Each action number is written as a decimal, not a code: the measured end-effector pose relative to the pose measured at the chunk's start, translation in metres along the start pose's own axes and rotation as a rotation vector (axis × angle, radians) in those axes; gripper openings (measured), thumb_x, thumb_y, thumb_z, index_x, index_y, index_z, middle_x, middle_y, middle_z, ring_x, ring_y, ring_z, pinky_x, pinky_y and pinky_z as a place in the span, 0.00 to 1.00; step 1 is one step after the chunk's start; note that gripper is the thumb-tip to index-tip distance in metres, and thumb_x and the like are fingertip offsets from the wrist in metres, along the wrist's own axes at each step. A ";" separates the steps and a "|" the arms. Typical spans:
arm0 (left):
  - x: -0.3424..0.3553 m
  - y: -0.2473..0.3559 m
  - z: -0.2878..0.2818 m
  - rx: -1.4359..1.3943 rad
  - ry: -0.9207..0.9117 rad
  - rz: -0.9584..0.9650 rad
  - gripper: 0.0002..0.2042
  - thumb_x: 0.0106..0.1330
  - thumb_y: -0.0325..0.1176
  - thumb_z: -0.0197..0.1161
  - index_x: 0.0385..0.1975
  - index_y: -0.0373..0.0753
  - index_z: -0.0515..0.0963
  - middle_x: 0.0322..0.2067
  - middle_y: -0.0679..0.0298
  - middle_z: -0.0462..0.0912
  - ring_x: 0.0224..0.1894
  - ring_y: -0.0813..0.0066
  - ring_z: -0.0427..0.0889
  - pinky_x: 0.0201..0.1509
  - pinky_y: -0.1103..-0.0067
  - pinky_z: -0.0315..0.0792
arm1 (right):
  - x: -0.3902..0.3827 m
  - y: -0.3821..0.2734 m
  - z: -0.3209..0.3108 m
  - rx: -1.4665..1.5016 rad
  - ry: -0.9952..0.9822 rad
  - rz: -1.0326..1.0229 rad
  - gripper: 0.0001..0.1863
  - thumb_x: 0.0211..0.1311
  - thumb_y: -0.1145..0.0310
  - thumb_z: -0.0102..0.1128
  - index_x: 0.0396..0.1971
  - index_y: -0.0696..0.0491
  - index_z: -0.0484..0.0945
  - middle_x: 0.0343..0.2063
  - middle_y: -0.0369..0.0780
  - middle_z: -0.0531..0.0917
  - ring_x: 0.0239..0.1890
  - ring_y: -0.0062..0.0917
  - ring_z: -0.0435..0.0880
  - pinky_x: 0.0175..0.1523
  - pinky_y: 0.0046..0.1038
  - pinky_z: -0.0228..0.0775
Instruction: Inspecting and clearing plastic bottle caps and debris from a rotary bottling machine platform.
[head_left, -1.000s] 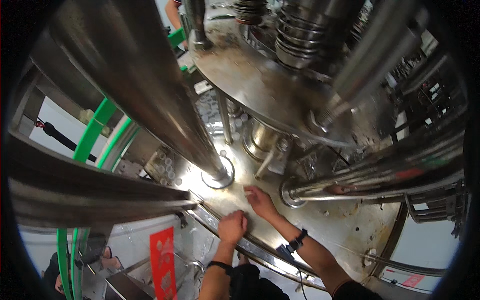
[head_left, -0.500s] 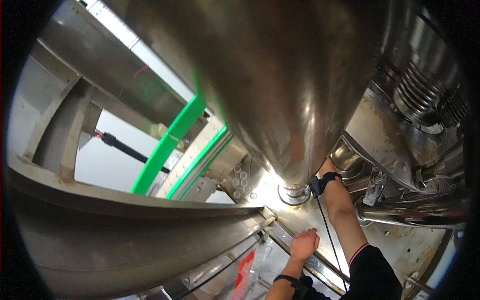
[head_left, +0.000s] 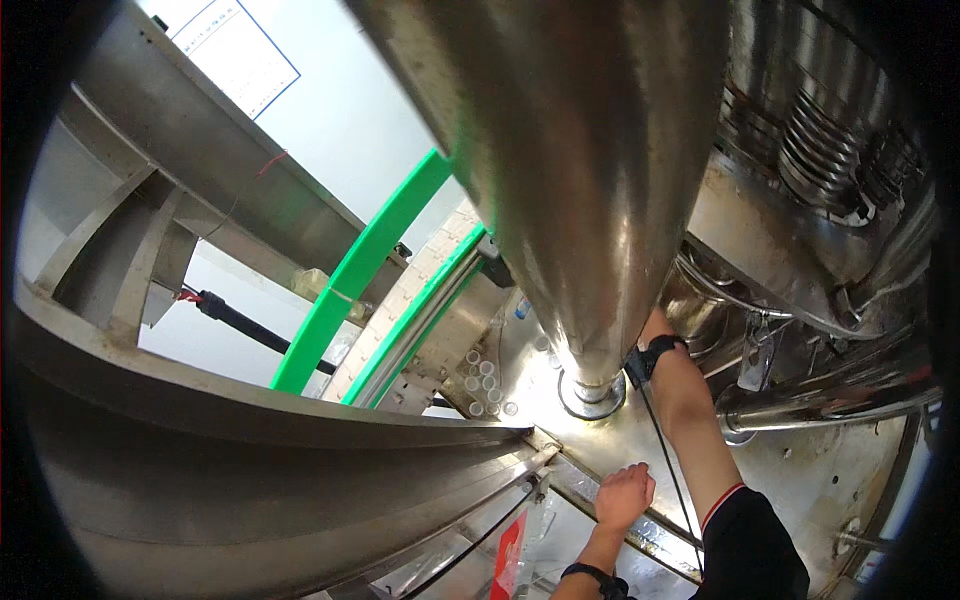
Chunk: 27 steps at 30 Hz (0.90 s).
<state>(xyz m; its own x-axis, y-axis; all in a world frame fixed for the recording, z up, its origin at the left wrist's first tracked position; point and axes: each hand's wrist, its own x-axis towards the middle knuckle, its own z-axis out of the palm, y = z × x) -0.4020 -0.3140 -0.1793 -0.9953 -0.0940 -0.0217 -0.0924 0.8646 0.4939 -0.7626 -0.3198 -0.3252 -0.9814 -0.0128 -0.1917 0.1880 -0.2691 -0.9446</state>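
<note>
My left hand (head_left: 624, 496) is loosely curled into a fist above the metal edge rail (head_left: 655, 540), and nothing shows in it. My right hand (head_left: 657, 324) reaches away past the right side of a large shiny metal column (head_left: 610, 210). Its fingers are hidden behind the column, so what they touch does not show. A black strap with a cord (head_left: 672, 475) is on that wrist. The column narrows to a round collar (head_left: 592, 396) on the metal deck (head_left: 640, 425). Left of the collar, several small clear round pieces (head_left: 487, 383) lie grouped together.
A curved metal guard (head_left: 270, 480) fills the lower left. Green guide strips (head_left: 360, 270) and a pale slatted conveyor (head_left: 420, 285) run beyond it. Polished pipes (head_left: 830, 405) and a coiled spring (head_left: 820, 150) crowd the right. A red piece (head_left: 509, 555) lies among clear plastic below.
My view has shifted, showing more wall at the upper left and more of the conveyor. The right arm still reaches beside the column. My left hand stays curled, slightly lower in view.
</note>
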 end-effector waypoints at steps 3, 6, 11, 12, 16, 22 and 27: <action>0.003 0.003 0.003 0.010 -0.008 0.006 0.07 0.57 0.37 0.56 0.27 0.41 0.72 0.24 0.62 0.78 0.28 0.66 0.79 0.32 0.70 0.72 | 0.022 0.002 0.011 0.027 0.007 0.012 0.11 0.56 0.67 0.59 0.37 0.56 0.76 0.30 0.41 0.81 0.33 0.30 0.79 0.41 0.28 0.69; 0.006 0.006 0.007 -0.006 -0.002 0.027 0.06 0.56 0.36 0.57 0.27 0.41 0.73 0.23 0.61 0.77 0.27 0.64 0.79 0.31 0.69 0.72 | 0.041 -0.004 0.036 0.043 0.089 -0.063 0.11 0.55 0.68 0.59 0.36 0.56 0.76 0.29 0.41 0.81 0.32 0.30 0.79 0.40 0.28 0.69; 0.005 0.005 0.005 0.029 -0.010 -0.017 0.06 0.55 0.35 0.58 0.26 0.41 0.74 0.21 0.60 0.77 0.26 0.63 0.79 0.30 0.69 0.72 | -0.010 0.034 0.029 0.440 0.183 -0.060 0.08 0.56 0.70 0.59 0.33 0.57 0.76 0.28 0.37 0.81 0.30 0.24 0.78 0.39 0.26 0.68; 0.001 -0.008 0.000 0.066 -0.008 -0.057 0.06 0.55 0.36 0.57 0.26 0.41 0.74 0.21 0.60 0.77 0.26 0.63 0.79 0.30 0.70 0.72 | -0.054 0.041 0.062 0.366 0.126 -0.041 0.07 0.57 0.70 0.58 0.33 0.57 0.76 0.28 0.36 0.81 0.29 0.22 0.77 0.38 0.25 0.67; 0.006 -0.006 -0.002 -0.004 0.040 -0.008 0.06 0.56 0.36 0.56 0.24 0.41 0.73 0.21 0.61 0.76 0.25 0.64 0.78 0.30 0.70 0.72 | -0.044 0.014 0.050 0.463 -0.130 0.160 0.13 0.64 0.61 0.48 0.38 0.52 0.79 0.29 0.37 0.80 0.29 0.20 0.76 0.39 0.22 0.67; 0.003 -0.007 0.000 -0.038 0.058 0.023 0.05 0.56 0.35 0.55 0.24 0.42 0.73 0.22 0.61 0.79 0.26 0.64 0.79 0.30 0.69 0.72 | -0.027 0.022 0.061 -0.069 -0.202 0.096 0.16 0.64 0.61 0.48 0.44 0.54 0.75 0.29 0.38 0.80 0.30 0.21 0.77 0.37 0.24 0.68; 0.001 0.003 0.017 0.016 0.021 -0.009 0.05 0.55 0.36 0.55 0.26 0.43 0.75 0.23 0.63 0.79 0.26 0.64 0.80 0.30 0.69 0.73 | -0.006 0.077 0.079 -0.657 -0.194 0.071 0.19 0.64 0.60 0.48 0.50 0.56 0.72 0.29 0.40 0.80 0.31 0.22 0.78 0.36 0.25 0.70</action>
<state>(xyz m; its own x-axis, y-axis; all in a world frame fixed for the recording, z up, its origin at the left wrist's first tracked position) -0.4040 -0.3027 -0.1926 -0.9937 -0.1121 -0.0081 -0.1022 0.8715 0.4796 -0.7457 -0.4162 -0.3757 -0.9435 -0.1974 -0.2661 0.1773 0.3779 -0.9087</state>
